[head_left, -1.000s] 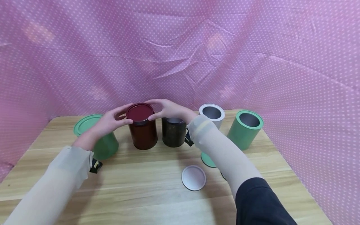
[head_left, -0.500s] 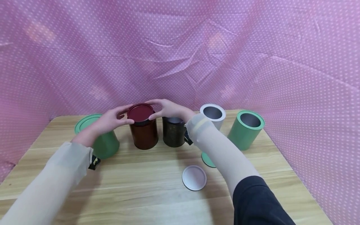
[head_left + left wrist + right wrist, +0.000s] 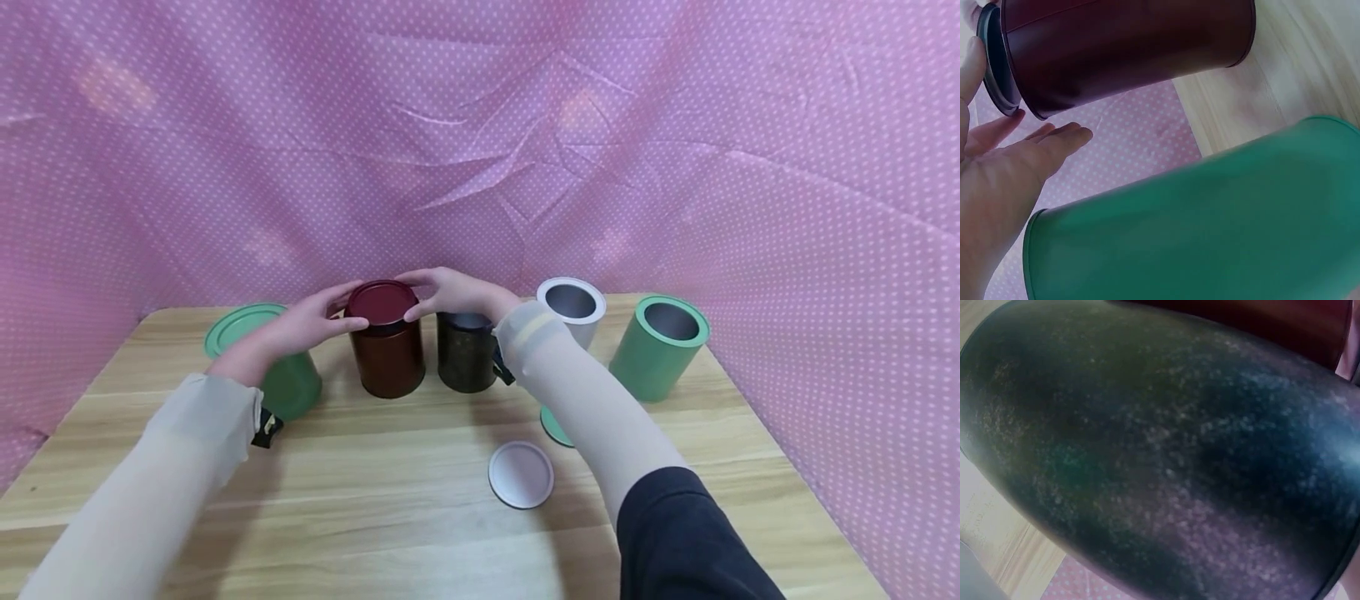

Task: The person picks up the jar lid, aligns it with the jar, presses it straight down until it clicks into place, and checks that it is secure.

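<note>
In the head view a dark red lid (image 3: 382, 302) lies over the mouth of a dark red canister (image 3: 391, 362). My left hand (image 3: 303, 325) pinches the lid's left edge, thumb in front and fingers behind. From the other side my right hand (image 3: 459, 294) grips its right edge. The left wrist view shows the lid (image 3: 996, 65) tilted, with a gap between it and the canister's rim. A dark speckled canister (image 3: 1147, 444) fills most of the right wrist view, below my right hand.
A lidded green canister (image 3: 288, 387) stands left, partly behind my left arm. At right are an uncovered white canister (image 3: 585, 332) and an uncovered green canister (image 3: 648, 367). A white lid (image 3: 521, 475) and a green lid (image 3: 555, 427) lie on the wooden table (image 3: 360, 500). Pink cloth (image 3: 480, 125) hangs behind.
The whole scene has shifted slightly right in the head view. Both hands keep hold of the red lid, and its position over the canister has changed little.
</note>
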Available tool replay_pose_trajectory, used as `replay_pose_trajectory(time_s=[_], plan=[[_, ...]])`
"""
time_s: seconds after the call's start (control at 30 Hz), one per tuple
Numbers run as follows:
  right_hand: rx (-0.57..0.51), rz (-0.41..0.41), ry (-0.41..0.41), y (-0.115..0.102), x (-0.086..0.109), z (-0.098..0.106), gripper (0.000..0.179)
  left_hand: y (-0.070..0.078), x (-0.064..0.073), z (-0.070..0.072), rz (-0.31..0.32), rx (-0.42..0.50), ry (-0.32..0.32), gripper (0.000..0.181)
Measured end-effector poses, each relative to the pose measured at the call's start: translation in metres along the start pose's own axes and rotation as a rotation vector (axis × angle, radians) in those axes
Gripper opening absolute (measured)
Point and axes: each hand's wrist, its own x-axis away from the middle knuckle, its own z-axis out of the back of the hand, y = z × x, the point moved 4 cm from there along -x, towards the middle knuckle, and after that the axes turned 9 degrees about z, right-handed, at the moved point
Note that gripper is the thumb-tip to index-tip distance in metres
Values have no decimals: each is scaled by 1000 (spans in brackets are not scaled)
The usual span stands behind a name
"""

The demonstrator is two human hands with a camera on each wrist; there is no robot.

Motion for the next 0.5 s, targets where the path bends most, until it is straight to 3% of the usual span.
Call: replay_pose_trajectory(time_s=[0.5], plan=[[-32,-76,-41,3,-5,-5,70,-7,-2,-7,37,2,-62,76]])
